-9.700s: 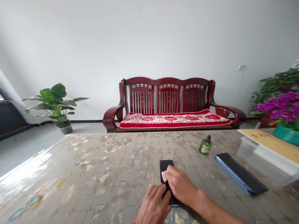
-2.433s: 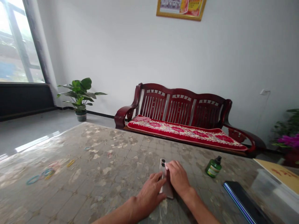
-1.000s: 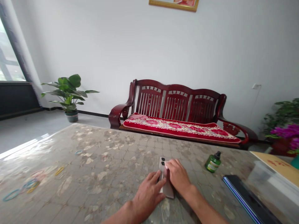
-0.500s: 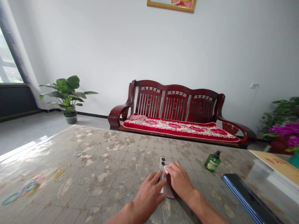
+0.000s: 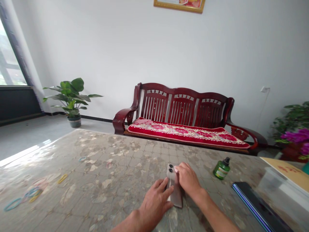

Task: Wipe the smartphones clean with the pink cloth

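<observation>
A phone [image 5: 177,194] lies back up on the patterned tablecloth, its two dark camera lenses at the far end. My left hand [image 5: 155,199] holds it from the left, fingers along that edge and one finger reaching across the back. Pinched in my right hand [image 5: 188,178] is a small white wipe [image 5: 176,168], of which only the tip shows, at the phone's upper right edge beside the lenses. To the right stands a green bottle [image 5: 221,168] with a black top, apart from both hands.
A black folded case or device [image 5: 259,204] lies at the right, near a clear plastic box [image 5: 276,183] and a tan sheet [image 5: 286,169]. Several coloured rubber bands [image 5: 33,192] are scattered at the left. Behind the table stands a wooden bench [image 5: 182,104].
My right hand has moved from the middle of the phone's back up and outward to its right edge, uncovering more of the back. My left hand stays on the phone.
</observation>
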`<state>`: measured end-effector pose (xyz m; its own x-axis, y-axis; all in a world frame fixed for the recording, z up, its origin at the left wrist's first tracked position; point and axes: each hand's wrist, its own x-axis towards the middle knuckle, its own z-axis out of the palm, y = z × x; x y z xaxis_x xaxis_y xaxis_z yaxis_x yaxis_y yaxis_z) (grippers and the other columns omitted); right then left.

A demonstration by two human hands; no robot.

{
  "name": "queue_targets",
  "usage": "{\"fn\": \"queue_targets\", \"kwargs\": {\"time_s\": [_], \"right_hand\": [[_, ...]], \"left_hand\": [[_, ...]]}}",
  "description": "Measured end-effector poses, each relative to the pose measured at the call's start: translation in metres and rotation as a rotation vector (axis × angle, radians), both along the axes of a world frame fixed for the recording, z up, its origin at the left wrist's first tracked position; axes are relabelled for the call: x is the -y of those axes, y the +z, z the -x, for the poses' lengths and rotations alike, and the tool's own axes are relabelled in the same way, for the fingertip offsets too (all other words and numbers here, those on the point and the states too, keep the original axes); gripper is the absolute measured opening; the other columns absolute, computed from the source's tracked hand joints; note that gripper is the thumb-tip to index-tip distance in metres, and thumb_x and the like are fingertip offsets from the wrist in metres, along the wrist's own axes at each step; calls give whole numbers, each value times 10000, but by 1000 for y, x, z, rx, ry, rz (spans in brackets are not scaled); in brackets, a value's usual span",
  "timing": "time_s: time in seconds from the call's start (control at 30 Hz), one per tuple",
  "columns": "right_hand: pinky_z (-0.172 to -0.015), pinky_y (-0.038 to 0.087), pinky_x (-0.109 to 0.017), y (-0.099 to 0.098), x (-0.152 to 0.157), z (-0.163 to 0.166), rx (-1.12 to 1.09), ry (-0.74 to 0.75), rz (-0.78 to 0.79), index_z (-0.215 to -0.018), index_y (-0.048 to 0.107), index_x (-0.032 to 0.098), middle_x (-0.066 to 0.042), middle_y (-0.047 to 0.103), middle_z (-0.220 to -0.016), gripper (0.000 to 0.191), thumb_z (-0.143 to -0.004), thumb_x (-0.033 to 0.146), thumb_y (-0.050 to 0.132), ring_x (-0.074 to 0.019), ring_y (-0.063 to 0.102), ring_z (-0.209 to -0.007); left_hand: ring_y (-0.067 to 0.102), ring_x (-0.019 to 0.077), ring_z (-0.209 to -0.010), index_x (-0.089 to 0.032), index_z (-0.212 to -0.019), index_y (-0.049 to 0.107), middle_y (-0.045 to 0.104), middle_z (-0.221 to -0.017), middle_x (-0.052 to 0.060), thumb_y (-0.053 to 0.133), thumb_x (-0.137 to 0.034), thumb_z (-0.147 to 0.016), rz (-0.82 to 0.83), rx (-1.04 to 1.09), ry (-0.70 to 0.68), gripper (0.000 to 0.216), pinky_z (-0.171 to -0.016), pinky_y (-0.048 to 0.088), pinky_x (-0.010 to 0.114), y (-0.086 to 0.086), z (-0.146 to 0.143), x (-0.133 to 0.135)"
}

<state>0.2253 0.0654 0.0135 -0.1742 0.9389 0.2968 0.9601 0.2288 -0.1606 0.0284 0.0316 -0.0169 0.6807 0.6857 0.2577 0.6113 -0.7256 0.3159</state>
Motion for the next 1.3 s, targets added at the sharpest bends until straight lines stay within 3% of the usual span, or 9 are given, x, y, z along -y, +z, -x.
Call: {"fn": "queue_targets", "kwargs": {"time_s": [0.1,0.23,0.57,0.9,1.13,1.3], "right_hand": [[-834,403,-264,1,-22,3,0,-34,35,-903,729,216,-61,676,-935,299,-901,94,456,-197,572,-940],[-827,397,-248,8,-40,17,8,48,57,-883,723,223,-38,678,-924,277,-908,99,477,-181,564,-942],[-842,396,-290,5,11,30,131,284,2,-931,664,208,-42,645,-975,238,-912,65,476,-197,521,-948],[-829,404,-279,6,-9,13,48,97,-27,-955,686,223,-39,654,-946,250,-931,98,470,-197,526,-945],[-841,414,-269,1,26,6,-56,305,-39,-971,680,218,-34,651,-961,270,-942,84,448,-187,526,-934],[-830,414,-273,3,17,12,-37,266,-46,-909,677,219,-38,643,-931,261,-929,77,458,-188,526,-920]], "left_hand": [[462,270,-1294,-244,-1304,567,533,-1404,79,676,-353,-900,-12,-5,2,432,-1117,348,373,-2,0,0],[465,264,-1276,-274,-1292,562,519,-1411,58,650,-358,-912,-28,17,2,399,-1089,377,370,-3,-1,0],[511,273,-1226,-302,-1293,551,518,-1422,52,652,-342,-906,0,-29,90,402,-1034,415,419,5,-5,8],[502,287,-1246,-298,-1310,542,510,-1429,71,654,-354,-901,-23,-57,100,428,-1037,415,440,0,-4,6],[510,288,-1229,-291,-1315,528,512,-1420,70,660,-337,-901,-23,-53,102,437,-1024,423,439,2,-5,8],[552,246,-1158,-265,-1237,571,567,-1345,45,639,-297,-926,0,-10,92,320,-1008,443,379,6,-6,11]]}}
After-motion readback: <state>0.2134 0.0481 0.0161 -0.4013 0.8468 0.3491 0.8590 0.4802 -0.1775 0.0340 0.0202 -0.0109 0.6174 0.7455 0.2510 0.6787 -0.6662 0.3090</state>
